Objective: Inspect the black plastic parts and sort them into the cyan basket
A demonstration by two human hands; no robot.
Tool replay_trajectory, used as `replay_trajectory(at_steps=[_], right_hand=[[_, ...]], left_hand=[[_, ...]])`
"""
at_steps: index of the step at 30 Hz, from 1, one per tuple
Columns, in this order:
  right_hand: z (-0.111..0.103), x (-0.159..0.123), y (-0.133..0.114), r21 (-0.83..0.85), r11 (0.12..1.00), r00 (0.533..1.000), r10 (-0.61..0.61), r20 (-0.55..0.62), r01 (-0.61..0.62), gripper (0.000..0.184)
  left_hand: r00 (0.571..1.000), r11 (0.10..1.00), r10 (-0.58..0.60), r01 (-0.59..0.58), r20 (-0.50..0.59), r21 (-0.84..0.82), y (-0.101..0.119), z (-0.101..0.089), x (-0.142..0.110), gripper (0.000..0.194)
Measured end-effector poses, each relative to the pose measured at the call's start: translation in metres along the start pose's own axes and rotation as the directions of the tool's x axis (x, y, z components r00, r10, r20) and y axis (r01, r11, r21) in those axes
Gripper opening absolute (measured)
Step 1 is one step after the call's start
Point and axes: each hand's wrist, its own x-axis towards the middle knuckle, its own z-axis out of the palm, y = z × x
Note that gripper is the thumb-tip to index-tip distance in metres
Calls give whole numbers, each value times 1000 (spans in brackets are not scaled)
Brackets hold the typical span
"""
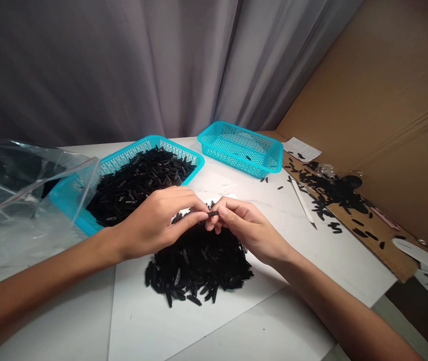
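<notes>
Left hand [154,223]: grip closed, fingertips pinching a small black piece [213,213].
Right hand [246,228]: grip closed, fingertips pinching the same piece from the other side.
Small piece: held up between the two hands, just above a big pile of black pieces [199,263].
Pile: lies on a white bench [274,321], right under the hands.
Full basket: a blue plastic basket [154,142] heaped with black pieces, just past the left hand.
Other basket: a second blue basket [240,149], farther off, with one black piece inside.
Left side: a clear plastic bag [22,200] beside the full basket.
Right side: a brown cardboard strip [383,240] with black pieces scattered on it, and a white stick [302,200] near it.
</notes>
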Motion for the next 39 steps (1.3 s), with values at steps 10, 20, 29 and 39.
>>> replay_trajectory(at_steps=[10, 20, 29, 39], right_hand=[[-8, 3, 8, -819, 559, 992, -57, 115, 127, 6], [-4, 4, 12, -848, 507, 988, -75, 138, 157, 14], [-2, 4, 18, -760, 632, 987, -140, 79, 150, 6], [1, 2, 13, -730, 636, 935, -354, 13, 251, 3]], left_hand=[[903, 725, -329, 430, -278, 538, -31, -44, -2, 25], [930, 918, -56, -96, 363, 386, -12, 2, -6, 19], [936, 934, -64, -66, 345, 350, -17, 5, -8, 6], [994, 981, -51, 32, 92, 194, -15, 4, -5, 4]])
